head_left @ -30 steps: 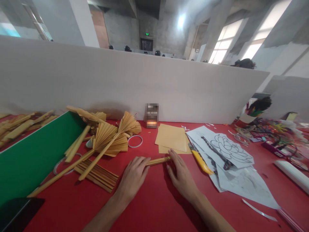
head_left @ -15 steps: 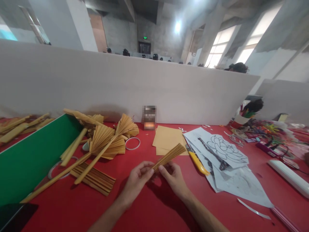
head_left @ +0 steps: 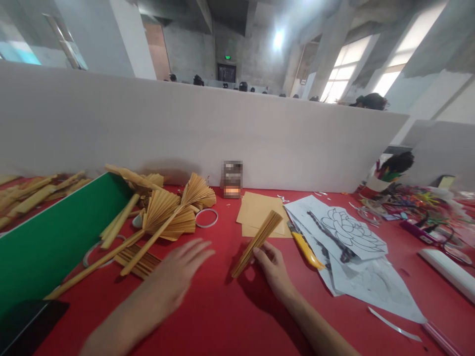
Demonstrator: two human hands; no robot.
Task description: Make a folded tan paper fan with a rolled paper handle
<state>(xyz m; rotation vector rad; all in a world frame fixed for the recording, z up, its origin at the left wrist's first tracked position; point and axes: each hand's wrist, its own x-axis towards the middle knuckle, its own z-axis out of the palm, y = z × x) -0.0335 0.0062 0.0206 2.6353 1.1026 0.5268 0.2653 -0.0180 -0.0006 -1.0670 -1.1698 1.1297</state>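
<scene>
A narrow strip of pleated brown paper (head_left: 260,240) is pinched in my right hand (head_left: 272,262), tilted with its top leaning right. My left hand (head_left: 178,272) holds nothing; its fingers are stretched out and a little blurred. It hovers over the table beside more pleated brown paper (head_left: 137,259), covering part of it. Behind that lie paper fans (head_left: 168,217) with long rolled-paper handles. Flat sheets of brown paper (head_left: 256,210) rest beyond my right hand.
A yellow utility knife (head_left: 308,251) lies by white sheets with a flower drawing (head_left: 351,230). On the left stands a green board (head_left: 63,230). A white ring (head_left: 207,218) sits near the fans. A pale partition (head_left: 193,128) closes off the back; a pen cup (head_left: 374,185) is at right.
My left hand has let go of the pleated paper and moved left toward the other pleated paper. My right hand alone now holds the strip, which stands more steeply.
</scene>
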